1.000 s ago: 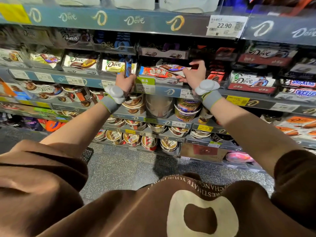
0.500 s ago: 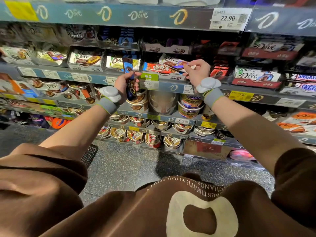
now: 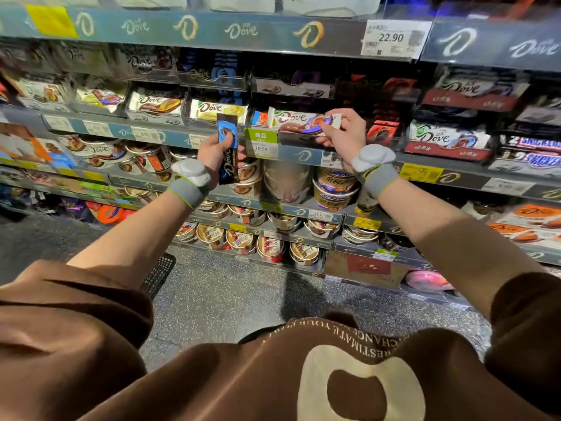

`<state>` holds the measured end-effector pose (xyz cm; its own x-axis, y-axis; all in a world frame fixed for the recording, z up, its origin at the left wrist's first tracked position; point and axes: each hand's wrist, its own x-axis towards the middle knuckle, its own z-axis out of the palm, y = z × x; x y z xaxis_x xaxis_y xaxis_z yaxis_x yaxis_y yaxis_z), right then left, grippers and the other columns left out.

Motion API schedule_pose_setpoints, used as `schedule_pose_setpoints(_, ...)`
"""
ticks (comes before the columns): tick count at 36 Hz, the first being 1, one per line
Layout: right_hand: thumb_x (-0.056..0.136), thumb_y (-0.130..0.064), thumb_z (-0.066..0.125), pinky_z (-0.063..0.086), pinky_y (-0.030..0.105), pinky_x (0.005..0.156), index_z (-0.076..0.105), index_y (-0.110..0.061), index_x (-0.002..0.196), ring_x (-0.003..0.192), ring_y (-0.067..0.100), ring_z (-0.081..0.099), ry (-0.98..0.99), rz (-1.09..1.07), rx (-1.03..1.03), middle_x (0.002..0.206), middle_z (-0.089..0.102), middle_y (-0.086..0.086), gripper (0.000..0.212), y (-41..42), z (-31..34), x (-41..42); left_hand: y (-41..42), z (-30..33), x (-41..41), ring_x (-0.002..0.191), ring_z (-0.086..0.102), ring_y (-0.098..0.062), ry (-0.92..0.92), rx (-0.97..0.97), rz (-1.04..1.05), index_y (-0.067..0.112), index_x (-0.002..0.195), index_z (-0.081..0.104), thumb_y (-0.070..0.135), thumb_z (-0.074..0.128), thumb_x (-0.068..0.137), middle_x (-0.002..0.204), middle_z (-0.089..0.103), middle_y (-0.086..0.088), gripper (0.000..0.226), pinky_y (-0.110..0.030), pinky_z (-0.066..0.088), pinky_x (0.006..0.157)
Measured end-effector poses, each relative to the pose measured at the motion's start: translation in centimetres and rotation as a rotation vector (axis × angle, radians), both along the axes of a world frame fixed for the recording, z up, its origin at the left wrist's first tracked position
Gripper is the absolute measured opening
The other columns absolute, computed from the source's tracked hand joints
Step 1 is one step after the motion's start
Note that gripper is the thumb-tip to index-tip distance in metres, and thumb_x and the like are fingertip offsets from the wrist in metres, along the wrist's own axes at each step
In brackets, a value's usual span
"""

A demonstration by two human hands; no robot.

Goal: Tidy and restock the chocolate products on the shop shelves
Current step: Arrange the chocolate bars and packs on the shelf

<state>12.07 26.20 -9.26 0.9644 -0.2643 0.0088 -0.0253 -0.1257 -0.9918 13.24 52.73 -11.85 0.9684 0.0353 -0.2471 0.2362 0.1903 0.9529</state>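
My left hand (image 3: 212, 153) grips a blue and brown Dove bar (image 3: 227, 147), held upright in front of the shelf rail. My right hand (image 3: 344, 133) pinches the right end of a white and brown Dove bar (image 3: 299, 122), held flat just in front of a tray on the shelf (image 3: 303, 154). A red and blue wrapped bar (image 3: 259, 118) lies in that tray behind it. More Dove bars fill the trays to the left (image 3: 156, 103) and right (image 3: 446, 138).
Round chocolate tubs (image 3: 241, 238) crowd the lower shelves. Snickers bars (image 3: 534, 144) sit at the far right. A green price tag (image 3: 261, 144) hangs between my hands. A black basket (image 3: 159, 273) stands on the speckled floor under my left arm.
My left hand has pulled the blue bar down and out from the shelf. My right hand has drawn the white and brown bar forward out of its tray.
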Motion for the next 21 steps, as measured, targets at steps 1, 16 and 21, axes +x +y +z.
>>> schedule_pose_setpoints(1, 0.09, -0.003, 0.06, 0.047, 0.016, 0.048, 0.054, -0.01, 0.101, 0.051, 0.005, 0.064, -0.004, 0.012, -0.001, 0.103, 0.065, 0.022, 0.015, -0.2, -0.1, -0.2, -0.1, 0.2, -0.4, 0.053, 0.062, -0.02, -0.004, 0.013, 0.002, 0.001, 0.094, 0.053, 0.016, 0.048, 0.099, 0.064, 0.065, -0.006, 0.016, -0.028, 0.053, 0.048)
schedule_pose_setpoints(16, 0.087, -0.002, 0.062, 0.044, 0.015, 0.045, 0.058, -0.008, 0.113, 0.052, 0.005, 0.064, 0.039, 0.188, 0.019, 0.094, 0.068, 0.007, 0.027, -1.8, -0.9, -4.0, -2.9, 1.2, -5.9, 0.048, 0.064, -0.01, -0.022, 0.16, 0.006, 0.002, 0.082, 0.063, 0.008, 0.06, 0.091, 0.058, 0.07, -0.001, 0.012, -0.022, 0.054, 0.05)
schedule_pose_setpoints(21, 0.083, -0.005, 0.069, 0.047, 0.017, 0.05, 0.06, 0.003, 0.11, 0.052, 0.007, 0.063, 0.121, 0.254, 0.055, 0.088, 0.069, 0.012, 0.03, -1.8, -1.8, -4.9, -3.9, 1.1, -6.9, 0.05, 0.066, -0.015, 0.153, 0.114, -0.038, 0.004, 0.076, 0.068, 0.026, 0.054, 0.097, 0.058, 0.069, -0.001, 0.033, -0.026, 0.054, 0.047)
